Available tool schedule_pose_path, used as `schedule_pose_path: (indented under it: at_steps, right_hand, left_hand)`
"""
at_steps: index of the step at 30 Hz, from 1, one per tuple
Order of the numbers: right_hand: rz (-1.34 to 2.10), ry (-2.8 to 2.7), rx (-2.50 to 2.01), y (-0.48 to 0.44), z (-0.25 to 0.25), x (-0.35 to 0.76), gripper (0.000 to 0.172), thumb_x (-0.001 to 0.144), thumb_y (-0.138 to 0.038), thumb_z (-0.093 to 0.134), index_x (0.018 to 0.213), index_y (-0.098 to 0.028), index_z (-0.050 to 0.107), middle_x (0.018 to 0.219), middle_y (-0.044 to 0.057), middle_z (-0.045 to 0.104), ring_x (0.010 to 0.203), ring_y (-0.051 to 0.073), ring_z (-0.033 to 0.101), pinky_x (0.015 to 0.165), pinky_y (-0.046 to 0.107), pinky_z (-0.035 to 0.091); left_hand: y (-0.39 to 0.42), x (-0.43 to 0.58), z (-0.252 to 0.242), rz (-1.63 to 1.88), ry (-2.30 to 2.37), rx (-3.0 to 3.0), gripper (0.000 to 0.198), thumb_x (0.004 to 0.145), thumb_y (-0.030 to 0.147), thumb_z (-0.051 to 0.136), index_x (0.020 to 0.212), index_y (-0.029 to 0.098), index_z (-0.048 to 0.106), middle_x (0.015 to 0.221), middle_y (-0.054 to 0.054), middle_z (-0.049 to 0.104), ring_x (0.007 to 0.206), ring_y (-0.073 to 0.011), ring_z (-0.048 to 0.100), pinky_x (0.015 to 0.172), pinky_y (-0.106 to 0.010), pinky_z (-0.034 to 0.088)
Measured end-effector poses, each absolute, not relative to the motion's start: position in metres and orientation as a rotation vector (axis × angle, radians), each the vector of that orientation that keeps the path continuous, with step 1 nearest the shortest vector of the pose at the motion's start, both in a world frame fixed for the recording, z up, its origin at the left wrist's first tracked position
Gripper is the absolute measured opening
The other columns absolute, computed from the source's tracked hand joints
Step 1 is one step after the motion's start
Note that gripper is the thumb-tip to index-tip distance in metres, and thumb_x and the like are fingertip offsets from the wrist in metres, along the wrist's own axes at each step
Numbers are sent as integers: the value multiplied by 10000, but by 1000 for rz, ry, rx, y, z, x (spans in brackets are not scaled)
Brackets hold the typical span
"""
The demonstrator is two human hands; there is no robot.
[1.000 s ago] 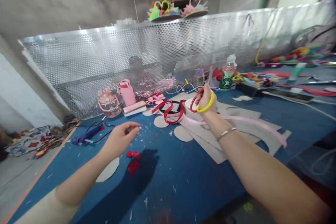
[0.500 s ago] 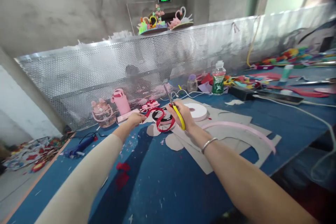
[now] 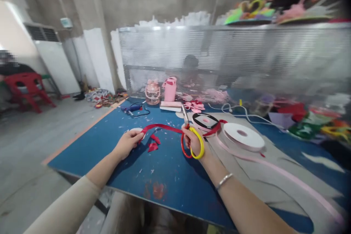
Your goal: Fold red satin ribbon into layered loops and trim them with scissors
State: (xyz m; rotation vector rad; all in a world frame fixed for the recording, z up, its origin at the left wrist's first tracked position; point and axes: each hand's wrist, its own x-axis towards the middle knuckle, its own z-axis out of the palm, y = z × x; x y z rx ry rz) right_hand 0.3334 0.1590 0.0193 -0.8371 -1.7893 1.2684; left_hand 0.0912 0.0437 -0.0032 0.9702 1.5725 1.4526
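Note:
My left hand [image 3: 128, 144] pinches one end of a red ribbon [image 3: 161, 126] over the blue table. A white round piece [image 3: 140, 130] lies partly hidden behind that hand. The ribbon runs across to my right hand [image 3: 193, 139], which is closed around scissors [image 3: 199, 145] with yellow and red handles, blades pointing up and away. Whether the right fingers also grip the ribbon is unclear. Past that hand, more red ribbon lies by a black-and-white labelled spool [image 3: 205, 121]. Red scraps [image 3: 153, 146] lie on the table between my hands.
A white spool [image 3: 244, 137] with pink ribbon [image 3: 287, 175] rests on grey card [image 3: 255, 170]. At the back stand a pink bottle [image 3: 170, 89], a clear pink bottle [image 3: 153, 92] and a pink-and-white box [image 3: 171, 106]. A blue glue gun [image 3: 131, 108] lies left. A perforated metal screen [image 3: 159, 55] borders the table.
The view has turned left. My left hand has moved left and nearer, drawing the looped ribbon out into a longer span. My right hand still holds the scissors, now beside the ribbon's span.

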Motion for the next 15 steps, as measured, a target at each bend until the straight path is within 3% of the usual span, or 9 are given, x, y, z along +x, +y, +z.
schedule_pose_path:
  at_steps: [3,9,15]
  right_hand:
    - [1415,-1892,-811,162,14,330,301,870,-525,475,841,-231,416,450,-91,358,386,117,345,383,248,292]
    - [1516,-1933,-771,153,19,333,242,855,-434,610,867,-212,516,511,-62,433,428,108,374,423,248,285]
    - [1469,-2175,-781,133,45,342,171,867,-315,583,980,-188,562,637,-43,481,509,92,416,473,216,351]
  left_hand:
    - [45,92,4,1447,1521,946,467,618,532,768,797,117,647,542,79,438,432,-39,282,428,-188,174]
    - [68,94,21,1255,1399,1167,551,712,380,738,1208,178,608,585,84,499,447,-64,360,444,-200,265]
    - [84,78,-7,1195,1267,1271,468,755,455,702,1099,138,711,698,-3,642,565,-87,454,560,-224,358]
